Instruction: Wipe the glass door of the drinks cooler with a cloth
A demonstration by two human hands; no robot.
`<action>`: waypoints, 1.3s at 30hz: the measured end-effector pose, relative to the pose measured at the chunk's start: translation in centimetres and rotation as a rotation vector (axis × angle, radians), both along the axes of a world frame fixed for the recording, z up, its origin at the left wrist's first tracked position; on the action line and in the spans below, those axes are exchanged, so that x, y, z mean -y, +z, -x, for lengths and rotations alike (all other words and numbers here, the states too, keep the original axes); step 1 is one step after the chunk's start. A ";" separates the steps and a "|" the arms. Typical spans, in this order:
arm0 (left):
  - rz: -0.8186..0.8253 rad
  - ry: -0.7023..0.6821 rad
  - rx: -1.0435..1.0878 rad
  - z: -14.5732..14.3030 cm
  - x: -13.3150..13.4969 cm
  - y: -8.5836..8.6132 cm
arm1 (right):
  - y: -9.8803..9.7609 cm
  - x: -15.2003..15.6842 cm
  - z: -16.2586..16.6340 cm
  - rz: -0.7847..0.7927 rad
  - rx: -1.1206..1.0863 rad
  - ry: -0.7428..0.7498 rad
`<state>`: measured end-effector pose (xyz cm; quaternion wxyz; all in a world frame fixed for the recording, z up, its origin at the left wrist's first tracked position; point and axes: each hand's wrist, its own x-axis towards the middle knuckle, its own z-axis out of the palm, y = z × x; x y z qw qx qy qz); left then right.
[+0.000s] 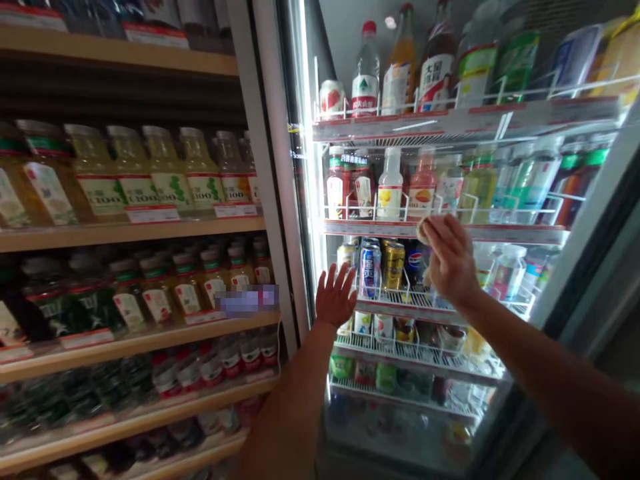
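Observation:
A drinks fridge stands before me, its lit shelves seen through a glass door (400,427) with faint reflections on it. My left hand (336,299) is raised with its fingers spread, seemingly flat against the glass, in front of the shelf of cans. Higher and to the right, my right hand (450,260) is closed around a pale, whitish cloth (424,230), mostly hidden under the fingers. That cloth appears to be against the glass, level with a shelf edge. Behind the hands are a blue can (371,268), a gold can (394,265) and bottled juices.
On the left, wooden shelves (125,230) hold rows of juice bottles (163,163) with price tags. A dark upright frame (280,167) separates them from the fridge. Bottles, including a red-capped one (366,67), line the top fridge shelf. The dark door edge (565,313) runs down the right.

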<state>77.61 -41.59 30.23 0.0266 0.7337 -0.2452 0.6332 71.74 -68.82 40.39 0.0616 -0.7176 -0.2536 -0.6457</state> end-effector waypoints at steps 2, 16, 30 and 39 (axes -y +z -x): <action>0.005 -0.001 -0.019 0.0 0.0 0.0 | -0.5 -1.1 -0.1 0.015 -0.004 -0.001; 0.000 -0.009 -0.009 -0.1 -0.1 -0.2 | -1.3 -5.6 -0.5 0.219 -0.109 0.033; 0.002 -0.002 0.039 0.1 -0.1 0.2 | -3.5 -3.0 0.5 0.351 -0.102 0.052; -0.006 0.000 0.028 0.1 -0.1 0.3 | 0.0 1.1 0.5 0.063 0.020 -0.063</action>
